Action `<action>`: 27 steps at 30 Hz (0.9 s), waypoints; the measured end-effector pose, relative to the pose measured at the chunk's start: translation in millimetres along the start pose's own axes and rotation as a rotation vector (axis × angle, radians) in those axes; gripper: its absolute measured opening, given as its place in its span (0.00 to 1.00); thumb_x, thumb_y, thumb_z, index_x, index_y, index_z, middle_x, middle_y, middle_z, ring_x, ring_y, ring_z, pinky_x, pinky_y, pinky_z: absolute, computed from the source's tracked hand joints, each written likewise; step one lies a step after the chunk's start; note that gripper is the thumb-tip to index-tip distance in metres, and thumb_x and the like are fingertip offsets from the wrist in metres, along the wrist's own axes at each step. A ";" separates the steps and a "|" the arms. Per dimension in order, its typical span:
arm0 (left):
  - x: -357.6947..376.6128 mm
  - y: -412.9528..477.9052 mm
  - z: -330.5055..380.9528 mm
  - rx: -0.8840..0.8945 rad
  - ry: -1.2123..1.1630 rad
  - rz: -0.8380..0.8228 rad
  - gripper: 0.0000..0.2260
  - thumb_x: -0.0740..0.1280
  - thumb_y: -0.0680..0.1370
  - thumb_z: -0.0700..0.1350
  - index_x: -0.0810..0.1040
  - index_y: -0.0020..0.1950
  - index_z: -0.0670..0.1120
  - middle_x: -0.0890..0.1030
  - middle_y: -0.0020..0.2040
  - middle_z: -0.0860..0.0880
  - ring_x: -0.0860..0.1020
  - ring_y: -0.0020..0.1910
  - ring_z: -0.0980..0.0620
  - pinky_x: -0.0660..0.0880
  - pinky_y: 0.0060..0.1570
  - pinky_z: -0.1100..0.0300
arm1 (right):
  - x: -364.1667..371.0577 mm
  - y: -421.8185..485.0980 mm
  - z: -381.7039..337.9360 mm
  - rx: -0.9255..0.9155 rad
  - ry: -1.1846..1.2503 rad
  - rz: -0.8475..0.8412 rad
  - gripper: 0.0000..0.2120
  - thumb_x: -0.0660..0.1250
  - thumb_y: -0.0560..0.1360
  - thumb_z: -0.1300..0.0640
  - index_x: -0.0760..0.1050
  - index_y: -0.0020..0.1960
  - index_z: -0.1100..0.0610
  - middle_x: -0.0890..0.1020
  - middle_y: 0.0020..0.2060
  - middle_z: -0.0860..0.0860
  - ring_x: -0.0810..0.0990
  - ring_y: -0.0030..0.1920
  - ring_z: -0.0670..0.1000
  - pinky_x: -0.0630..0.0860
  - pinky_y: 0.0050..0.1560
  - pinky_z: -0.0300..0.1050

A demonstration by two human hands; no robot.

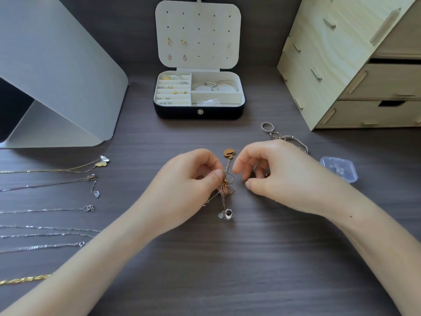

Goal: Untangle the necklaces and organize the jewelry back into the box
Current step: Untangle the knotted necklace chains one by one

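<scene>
Tangled necklaces (pixel 226 185): knot of gold and silver chains on the table (pixel 205 270), sitting directly in the pinch
Left hand (pixel 186 188): thumb and forefinger pinch the knot from its left side
Right hand (pixel 280 176): fingers curled just right of the pinch, a small gap from the knot; whether they hold a fine strand cannot be told
Gold pendant (pixel 229 153): lies just beyond the pinch, on a strand of the knot
Silver pendant (pixel 227 214): lies on the near side of the pinch
Jewelry box (pixel 199 112): well beyond the pinch, lid open, earrings and bangles inside
Rings (pixel 266 127) and bracelet (pixel 296 142): beyond the right hand, the bracelet partly hidden by it
Clear plastic case (pixel 339 169): right of the right hand
Straightened chains (pixel 45 210): laid in rows far left of the pinch
Wooden drawer unit (pixel 341 65): far right, beyond the hands
</scene>
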State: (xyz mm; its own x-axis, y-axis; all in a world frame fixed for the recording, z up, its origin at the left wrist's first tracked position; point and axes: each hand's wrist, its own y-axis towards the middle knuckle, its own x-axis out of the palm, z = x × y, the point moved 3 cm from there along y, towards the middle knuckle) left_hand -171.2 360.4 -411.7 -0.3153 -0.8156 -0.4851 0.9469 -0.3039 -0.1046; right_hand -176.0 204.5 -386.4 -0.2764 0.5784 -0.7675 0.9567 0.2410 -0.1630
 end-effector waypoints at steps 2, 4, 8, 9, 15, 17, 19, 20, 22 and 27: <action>0.0 -0.2 -0.1 -0.015 -0.026 -0.005 0.07 0.65 0.77 0.43 0.76 0.39 0.50 0.81 0.33 0.55 0.72 0.28 0.61 0.66 0.30 0.69 | -0.7 -1.2 -0.5 -0.003 -0.048 0.005 0.14 0.67 0.69 0.65 0.74 0.37 0.45 0.77 0.32 0.42 0.73 0.31 0.39 0.69 0.32 0.32; -0.3 -0.4 0.1 -0.034 -0.050 -0.007 0.07 0.65 0.77 0.43 0.76 0.39 0.50 0.81 0.33 0.55 0.73 0.29 0.60 0.67 0.32 0.67 | -1.5 -2.3 -1.6 -0.009 -0.077 0.003 0.14 0.67 0.69 0.64 0.75 0.36 0.45 0.76 0.31 0.42 0.72 0.31 0.37 0.69 0.32 0.31; -1.1 -1.9 2.8 -0.049 -0.084 -0.016 0.07 0.64 0.77 0.42 0.76 0.39 0.49 0.83 0.35 0.53 0.74 0.32 0.57 0.68 0.37 0.60 | -2.1 -3.9 -4.7 -0.047 -0.079 -0.037 0.13 0.69 0.68 0.63 0.80 0.39 0.43 0.76 0.32 0.44 0.72 0.31 0.40 0.68 0.32 0.32; -1.4 -2.3 3.5 -0.052 -0.082 -0.012 0.07 0.64 0.77 0.42 0.76 0.39 0.48 0.82 0.34 0.54 0.73 0.31 0.58 0.68 0.37 0.60 | -2.3 -4.4 -5.3 -0.054 -0.063 -0.052 0.13 0.70 0.68 0.61 0.81 0.40 0.42 0.76 0.33 0.45 0.71 0.31 0.41 0.68 0.33 0.32; -2.0 -2.7 5.8 -0.067 -0.074 0.009 0.09 0.63 0.77 0.41 0.74 0.37 0.50 0.81 0.31 0.56 0.72 0.29 0.61 0.66 0.32 0.67 | 5.9 -2.1 -3.8 -0.062 -0.068 -0.050 0.05 0.75 0.65 0.50 0.81 0.41 0.43 0.75 0.31 0.45 0.71 0.30 0.40 0.62 0.31 0.35; -2.2 -2.8 5.6 -0.080 -0.090 0.009 0.09 0.63 0.77 0.41 0.74 0.37 0.50 0.82 0.33 0.54 0.72 0.29 0.59 0.67 0.34 0.63 | 10.2 -1.0 -4.7 -0.081 -0.093 -0.022 0.03 0.73 0.66 0.49 0.81 0.39 0.44 0.76 0.32 0.45 0.71 0.33 0.38 0.61 0.33 0.37; -2.2 -3.3 6.0 -0.093 -0.103 0.012 0.09 0.63 0.77 0.41 0.74 0.37 0.49 0.83 0.33 0.53 0.71 0.29 0.57 0.66 0.35 0.60 | 12.1 -2.4 -4.9 -0.095 -0.128 -0.008 0.01 0.72 0.68 0.50 0.80 0.38 0.45 0.76 0.32 0.45 0.71 0.35 0.36 0.60 0.34 0.37; -2.0 -3.6 6.4 -0.097 -0.102 0.016 0.09 0.62 0.77 0.41 0.73 0.37 0.49 0.83 0.33 0.53 0.71 0.29 0.57 0.66 0.35 0.60 | 11.8 -4.1 -4.3 -0.098 -0.135 -0.005 0.01 0.70 0.69 0.52 0.79 0.38 0.46 0.77 0.33 0.44 0.71 0.35 0.36 0.61 0.34 0.36; -1.2 -4.3 7.0 -0.096 -0.081 0.030 0.09 0.62 0.77 0.40 0.73 0.38 0.48 0.83 0.31 0.53 0.71 0.28 0.57 0.66 0.35 0.60 | 9.2 -9.6 -2.2 -0.105 -0.125 0.010 0.03 0.69 0.70 0.54 0.76 0.38 0.47 0.77 0.34 0.43 0.71 0.37 0.37 0.63 0.36 0.34; 2.2 -5.4 6.7 -0.074 -0.034 0.066 0.09 0.62 0.77 0.40 0.73 0.37 0.48 0.82 0.29 0.52 0.71 0.27 0.55 0.68 0.35 0.58 | 7.1 -24.7 0.3 -0.173 -0.090 0.155 0.08 0.68 0.70 0.58 0.72 0.36 0.47 0.72 0.33 0.40 0.70 0.41 0.38 0.64 0.40 0.29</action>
State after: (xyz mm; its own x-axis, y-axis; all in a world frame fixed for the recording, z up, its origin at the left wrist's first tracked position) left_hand -177.4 357.0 -406.4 -0.2530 -0.8495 -0.4630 0.9673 -0.2130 -0.1378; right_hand -201.6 202.4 -388.0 -0.1113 0.5487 -0.8286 0.9552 0.2890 0.0631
